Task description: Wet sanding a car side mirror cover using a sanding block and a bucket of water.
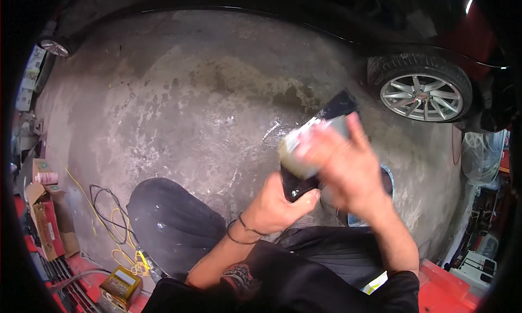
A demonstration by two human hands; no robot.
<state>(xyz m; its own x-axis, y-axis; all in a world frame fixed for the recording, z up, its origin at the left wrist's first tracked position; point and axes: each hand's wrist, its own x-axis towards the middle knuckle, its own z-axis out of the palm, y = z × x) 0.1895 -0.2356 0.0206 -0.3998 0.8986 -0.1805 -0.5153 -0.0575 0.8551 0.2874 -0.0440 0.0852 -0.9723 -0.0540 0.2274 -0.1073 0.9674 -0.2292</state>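
My left hand (283, 204) is closed around the lower end of a glossy black part (298, 187), long and narrow, which tilts up to the right over my lap. Its far end (341, 103) shows beyond my other hand. My right hand (342, 160) is smeared by motion. Its fingers press a pale, yellowish-grey pad (299, 163) against the black part's face. Blur hides the pad's exact kind. A whitish wet-looking film covers part of the surface beside my fingers.
A dark car with a silver-spoked wheel (421, 97) stands at the far right. Wet patches mark the concrete floor (190, 112). Yellow and black cords (111, 223) lie left of my knee, near a cardboard box (49, 220) and a yellowish tin (120, 287). A rounded container (387, 180) sits partly hidden behind my right forearm.
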